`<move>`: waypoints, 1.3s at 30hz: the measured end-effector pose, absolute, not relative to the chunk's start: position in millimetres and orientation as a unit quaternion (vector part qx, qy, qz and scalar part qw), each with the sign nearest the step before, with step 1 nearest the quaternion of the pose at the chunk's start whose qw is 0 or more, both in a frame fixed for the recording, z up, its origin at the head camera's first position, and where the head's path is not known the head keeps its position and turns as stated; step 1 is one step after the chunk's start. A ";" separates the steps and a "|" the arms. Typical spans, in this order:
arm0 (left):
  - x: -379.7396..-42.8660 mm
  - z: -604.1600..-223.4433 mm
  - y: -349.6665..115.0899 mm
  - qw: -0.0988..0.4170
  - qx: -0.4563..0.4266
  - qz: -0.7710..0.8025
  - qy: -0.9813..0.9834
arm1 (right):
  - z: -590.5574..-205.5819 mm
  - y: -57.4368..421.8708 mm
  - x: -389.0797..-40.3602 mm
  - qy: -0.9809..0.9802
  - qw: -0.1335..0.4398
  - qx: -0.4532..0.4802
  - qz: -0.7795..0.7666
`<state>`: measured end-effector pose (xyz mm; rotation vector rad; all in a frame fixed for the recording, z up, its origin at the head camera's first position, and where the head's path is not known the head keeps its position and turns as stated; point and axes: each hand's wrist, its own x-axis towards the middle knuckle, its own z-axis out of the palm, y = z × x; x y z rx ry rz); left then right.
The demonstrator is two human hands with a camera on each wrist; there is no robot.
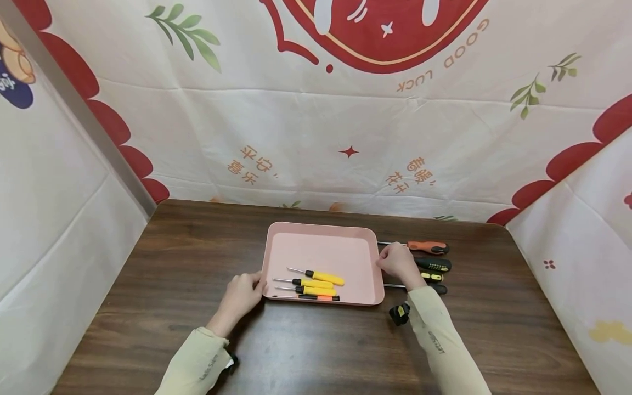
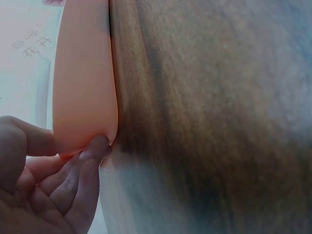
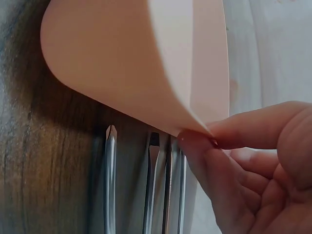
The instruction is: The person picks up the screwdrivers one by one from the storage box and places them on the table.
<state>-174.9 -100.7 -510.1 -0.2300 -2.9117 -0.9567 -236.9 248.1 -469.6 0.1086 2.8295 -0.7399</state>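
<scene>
On the brown tabletop [image 1: 296, 351], head view: one pink tray [image 1: 326, 247], shallow and rectangular, is lying between both hands. Three yellow-handled screwdrivers [image 1: 325, 278] and one slim black-and-orange screwdriver [image 1: 318, 298] are resting inside it, along the near side. The left hand [image 1: 242, 294] is holding the left end near its front corner; the right hand [image 1: 399, 262] is holding the right end. To the right, an orange-handled screwdriver [image 1: 427, 247] and three dark-handled screwdrivers [image 1: 434, 265] are lying side by side, partly behind the right hand and forearm.

Left wrist view: thumb and fingers are closing on the tray's wall in a narrow pinch, with only the wall between them.

Right wrist view: thumb and forefinger are pinching the rim, nearly meeting through it; the other fingers are curling below. Four metal shafts [image 3: 110, 180] are pointing at the tray's wall; whether any is touching it cannot be told.

Handling, as judged: the tray is seeming light, smooth and fairly stiff, probably plastic, unlikely to break. Its loose contents could be rolling if tilted; opposite end rims are offering the best hold, kept level.
</scene>
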 end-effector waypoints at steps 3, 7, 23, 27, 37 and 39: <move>-176.5 -509.5 -100.5 0.037 -0.079 -0.306 -0.948 | -468.5 248.6 -238.3 0.959 0.118 0.046 -0.255; -178.7 -509.3 -99.6 0.041 -0.089 -0.301 -0.949 | -467.1 250.3 -239.0 0.957 0.121 0.053 -0.256; -184.9 -502.7 -110.4 0.019 -0.126 -0.272 -0.954 | -470.6 246.9 -239.8 0.955 0.124 0.073 -0.260; -189.4 -491.7 -110.2 0.026 -0.096 -0.238 -0.966 | -471.3 246.4 -240.2 0.954 0.127 0.074 -0.263; -210.9 -472.6 -85.9 0.073 -0.166 -0.251 -0.951 | -468.2 245.5 -238.5 0.952 0.134 0.086 -0.262; -215.1 -472.0 -80.0 0.059 -0.188 -0.256 -0.946 | -469.1 245.8 -238.3 0.952 0.131 0.083 -0.265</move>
